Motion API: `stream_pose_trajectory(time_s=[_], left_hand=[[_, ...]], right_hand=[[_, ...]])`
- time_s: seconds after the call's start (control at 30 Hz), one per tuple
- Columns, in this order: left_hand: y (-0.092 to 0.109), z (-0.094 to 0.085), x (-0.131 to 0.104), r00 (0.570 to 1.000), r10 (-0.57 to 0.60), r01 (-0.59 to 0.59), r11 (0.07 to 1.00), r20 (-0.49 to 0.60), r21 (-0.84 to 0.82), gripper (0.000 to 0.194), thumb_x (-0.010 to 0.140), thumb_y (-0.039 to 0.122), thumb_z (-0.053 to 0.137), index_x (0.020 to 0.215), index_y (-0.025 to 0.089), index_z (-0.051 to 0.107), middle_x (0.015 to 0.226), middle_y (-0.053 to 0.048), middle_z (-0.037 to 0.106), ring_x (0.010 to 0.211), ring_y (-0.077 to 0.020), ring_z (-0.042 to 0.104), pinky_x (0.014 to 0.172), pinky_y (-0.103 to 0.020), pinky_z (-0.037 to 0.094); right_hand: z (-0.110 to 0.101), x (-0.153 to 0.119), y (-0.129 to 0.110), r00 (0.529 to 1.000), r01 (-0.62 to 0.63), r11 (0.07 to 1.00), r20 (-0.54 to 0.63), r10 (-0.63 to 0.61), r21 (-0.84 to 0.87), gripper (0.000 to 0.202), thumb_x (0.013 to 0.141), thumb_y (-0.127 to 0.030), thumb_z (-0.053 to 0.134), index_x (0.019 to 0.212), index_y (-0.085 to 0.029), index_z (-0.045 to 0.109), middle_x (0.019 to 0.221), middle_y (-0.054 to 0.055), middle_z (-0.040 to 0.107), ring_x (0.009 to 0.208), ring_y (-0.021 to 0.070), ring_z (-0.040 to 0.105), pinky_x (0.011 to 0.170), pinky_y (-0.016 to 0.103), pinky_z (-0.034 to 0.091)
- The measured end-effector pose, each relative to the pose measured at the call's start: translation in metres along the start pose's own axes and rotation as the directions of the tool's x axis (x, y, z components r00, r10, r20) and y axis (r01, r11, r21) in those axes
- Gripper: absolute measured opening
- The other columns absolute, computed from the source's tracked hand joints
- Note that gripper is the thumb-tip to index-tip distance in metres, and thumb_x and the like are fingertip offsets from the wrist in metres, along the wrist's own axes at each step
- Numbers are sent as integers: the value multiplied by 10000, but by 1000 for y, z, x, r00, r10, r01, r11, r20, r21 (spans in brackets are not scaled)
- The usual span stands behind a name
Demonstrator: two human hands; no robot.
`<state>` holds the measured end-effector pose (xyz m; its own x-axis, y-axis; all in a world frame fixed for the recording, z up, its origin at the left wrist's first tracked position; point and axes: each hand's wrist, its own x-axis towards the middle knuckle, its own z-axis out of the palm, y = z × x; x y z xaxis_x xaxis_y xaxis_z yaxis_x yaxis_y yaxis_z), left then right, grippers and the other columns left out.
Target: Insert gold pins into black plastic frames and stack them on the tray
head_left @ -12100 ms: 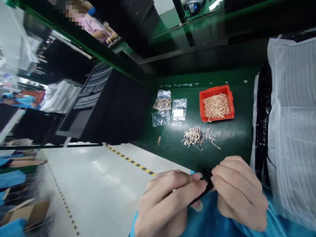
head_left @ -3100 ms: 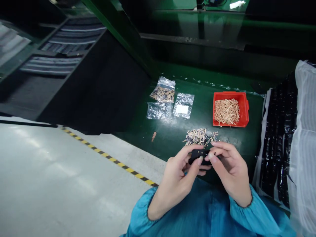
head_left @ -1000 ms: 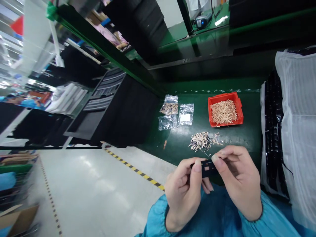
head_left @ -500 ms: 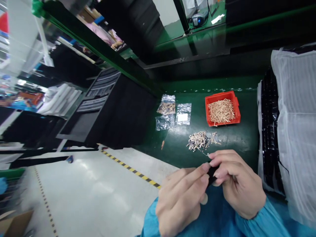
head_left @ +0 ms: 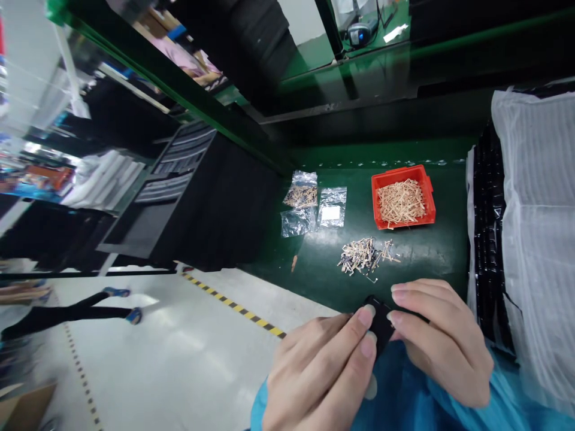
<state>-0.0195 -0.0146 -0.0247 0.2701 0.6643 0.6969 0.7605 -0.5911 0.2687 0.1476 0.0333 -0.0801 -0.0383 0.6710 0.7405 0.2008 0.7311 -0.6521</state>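
A small black rectangular part (head_left: 381, 326) is held over the front of the bench, in front of my body. The fingers and thumb of my left hand (head_left: 321, 365) are closed on its left side. At its right edge is my right hand (head_left: 442, 341), with fingers bent and fingertips against the part. Just beyond the hands lies a loose pile of small beige and dark strips (head_left: 359, 254). One thin strip (head_left: 372, 279) lies apart at the pile's near edge. A red bin (head_left: 380, 222) holding many beige strips (head_left: 401, 200) stands behind the pile.
Clear plastic bags (head_left: 332, 206), one filled with small strips (head_left: 302, 194), lie left of the bin. White-wrapped black trays (head_left: 539, 239) are stacked at the right. A black rack (head_left: 215, 209) stands left of the green bench (head_left: 314, 278). A person's legs (head_left: 85, 311) show in the aisle.
My right hand has drawn back to the right, and its fingers have straightened somewhat. More of the black part now shows. A person's legs have come into view in the aisle.
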Motion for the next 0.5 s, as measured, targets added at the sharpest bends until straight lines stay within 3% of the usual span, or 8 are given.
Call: stream_pose_trajectory(time_s=[0.13,0.23,0.4,0.5], left_hand=[[1,3,4,999,-29,29,1000,20,-3,86,927,1,688,911,57,750,1147,-146,822,966,-225,812,712,-328,680],[0,5,6,999,-21,22,999,26,-28,93,953,25,668,951,75,747,1082,-154,835,953,-235,820,678,-323,688],[-2,7,10,993,-68,78,992,100,-96,172,999,31,567,1006,62,736,1077,-172,822,942,-197,802,710,-298,680],[-3,9,12,993,-92,101,988,79,-116,189,966,-10,565,993,63,738,1040,-155,820,900,-187,795,690,-290,667]], right_hand=[[-7,1,3,989,111,992,106,-105,-56,182,979,-2,576,1017,-58,745,1154,148,753,1191,278,705,938,443,635],[-7,6,3,978,170,980,139,-156,-102,211,1002,-18,527,980,-52,734,1061,148,751,1115,264,698,918,437,629],[-6,7,2,977,150,982,170,-129,-117,217,1005,-31,519,989,-79,730,986,124,764,1018,240,679,869,425,626],[-6,3,3,978,151,981,164,-131,-119,212,996,-42,542,1015,-118,739,996,101,782,1008,230,691,871,409,630]])
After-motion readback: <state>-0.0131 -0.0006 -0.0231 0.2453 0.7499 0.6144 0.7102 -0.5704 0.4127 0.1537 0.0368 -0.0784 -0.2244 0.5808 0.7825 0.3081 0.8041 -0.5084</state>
